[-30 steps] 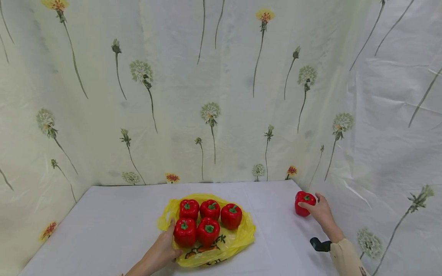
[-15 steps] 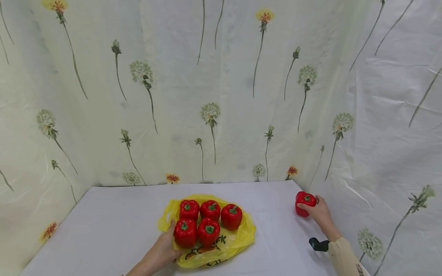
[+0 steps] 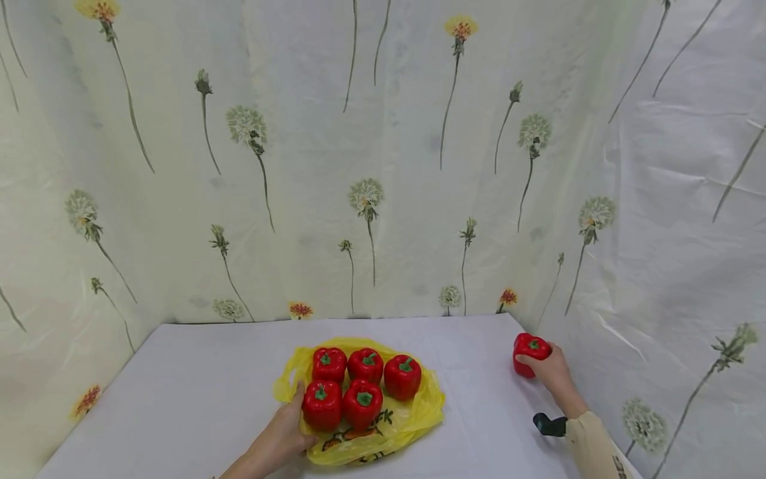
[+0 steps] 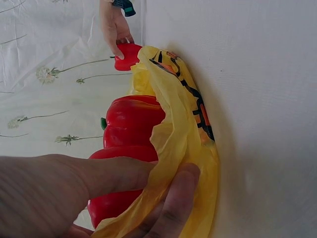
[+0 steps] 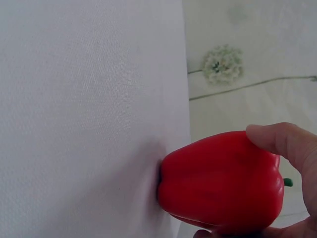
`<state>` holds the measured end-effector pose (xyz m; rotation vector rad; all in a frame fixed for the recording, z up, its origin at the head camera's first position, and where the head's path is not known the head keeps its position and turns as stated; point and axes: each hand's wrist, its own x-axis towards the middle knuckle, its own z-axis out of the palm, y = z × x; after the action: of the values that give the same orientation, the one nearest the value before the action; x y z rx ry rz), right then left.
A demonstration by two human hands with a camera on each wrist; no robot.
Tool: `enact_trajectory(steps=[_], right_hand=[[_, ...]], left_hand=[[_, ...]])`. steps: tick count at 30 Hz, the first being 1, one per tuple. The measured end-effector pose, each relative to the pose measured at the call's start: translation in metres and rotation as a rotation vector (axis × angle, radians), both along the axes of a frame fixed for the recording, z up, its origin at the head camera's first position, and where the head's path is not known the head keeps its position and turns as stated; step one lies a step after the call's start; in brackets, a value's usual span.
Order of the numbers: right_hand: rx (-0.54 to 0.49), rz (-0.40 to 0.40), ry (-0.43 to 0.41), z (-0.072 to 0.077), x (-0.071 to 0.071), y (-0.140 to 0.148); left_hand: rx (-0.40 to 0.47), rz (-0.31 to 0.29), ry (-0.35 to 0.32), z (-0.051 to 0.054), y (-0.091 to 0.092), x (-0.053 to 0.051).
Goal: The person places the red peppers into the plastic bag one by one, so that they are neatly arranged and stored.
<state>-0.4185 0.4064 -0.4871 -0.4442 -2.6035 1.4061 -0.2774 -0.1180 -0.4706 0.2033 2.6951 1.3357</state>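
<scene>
At the table's right edge, my right hand (image 3: 552,369) grips a red bell pepper (image 3: 530,354) with a green stem. In the right wrist view the thumb presses one side of that pepper (image 5: 223,183) and a fingertip shows at the other; its base is at the tabletop. A yellow plastic bag (image 3: 409,426) with black print lies spread mid-table, several red bell peppers (image 3: 362,404) sitting upright on it. My left hand (image 3: 286,426) holds the bag's left rim. In the left wrist view its thumb and fingers pinch the yellow film (image 4: 173,134) beside the peppers.
The white table (image 3: 197,386) stretches left of the bag and between the bag and the right hand. A curtain with printed dandelions (image 3: 299,166) hangs behind and along both sides. A dark camera mount (image 3: 549,424) sticks out from the right wrist.
My right hand's fingers have closed in around the single pepper, which has barely moved. The left hand and the bag of peppers stay where they were.
</scene>
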Motion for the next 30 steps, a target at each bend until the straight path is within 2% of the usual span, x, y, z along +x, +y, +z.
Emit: enact_trajectory(steps=[8,14,19,30], right_hand=[[-0.015,-0.027,0.004,-0.001,0.003,0.0],[-0.033,-0.073,-0.026,-0.003,0.004,0.001],[-0.025,-0.051,-0.015,-0.002,0.008,-0.001],[-0.009,-0.04,-0.011,0.007,0.013,-0.012]], left_hand=[[0.022,-0.015,0.008,0.0,-0.001,0.0],[0.024,-0.014,-0.001,0.0,-0.001,-0.001],[0.012,-0.012,0.009,0.002,-0.001,-0.001],[0.039,-0.053,0.053,0.002,-0.003,-0.001]])
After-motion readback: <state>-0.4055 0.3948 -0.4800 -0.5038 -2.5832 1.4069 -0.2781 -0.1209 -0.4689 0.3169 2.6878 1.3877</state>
